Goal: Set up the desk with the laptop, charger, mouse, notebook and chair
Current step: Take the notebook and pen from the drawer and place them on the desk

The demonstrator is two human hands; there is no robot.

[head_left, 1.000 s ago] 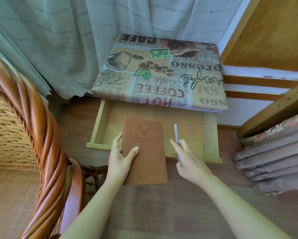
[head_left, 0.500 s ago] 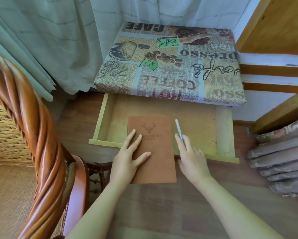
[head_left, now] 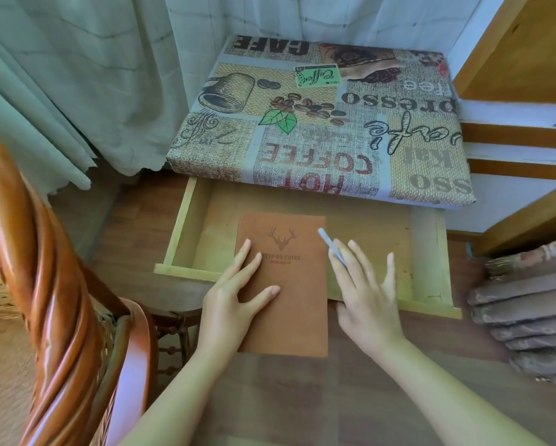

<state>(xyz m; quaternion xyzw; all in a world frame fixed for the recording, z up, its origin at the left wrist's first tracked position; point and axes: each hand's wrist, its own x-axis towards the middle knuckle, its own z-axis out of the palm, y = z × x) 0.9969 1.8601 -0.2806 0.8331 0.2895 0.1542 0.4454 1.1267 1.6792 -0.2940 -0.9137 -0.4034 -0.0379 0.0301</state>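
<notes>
A brown notebook [head_left: 289, 317] with a deer emblem lies half inside the open wooden drawer [head_left: 181, 226] and overhangs its front edge towards me. My left hand [head_left: 235, 304] rests flat on the cover, fingers spread, thumb on top. My right hand [head_left: 363, 294] is beside the notebook's right edge over the drawer. A pale pen [head_left: 326, 238] sticks out between its first two fingers. Above the drawer is the small desk [head_left: 318, 123], covered in a coffee-print cloth. The wicker chair [head_left: 54, 284] stands close at the left. No laptop, charger or mouse is in view.
Pale curtains [head_left: 77, 75] hang behind and left of the desk. A wooden shelf unit [head_left: 527, 43] rises at the right, with folded brown fabric [head_left: 527, 310] stacked below it. The floor is wood.
My left hand has let go of the notebook's left edge and now lies flat on the cover. My right hand has spread its fingers over the drawer, with the pen still in it.
</notes>
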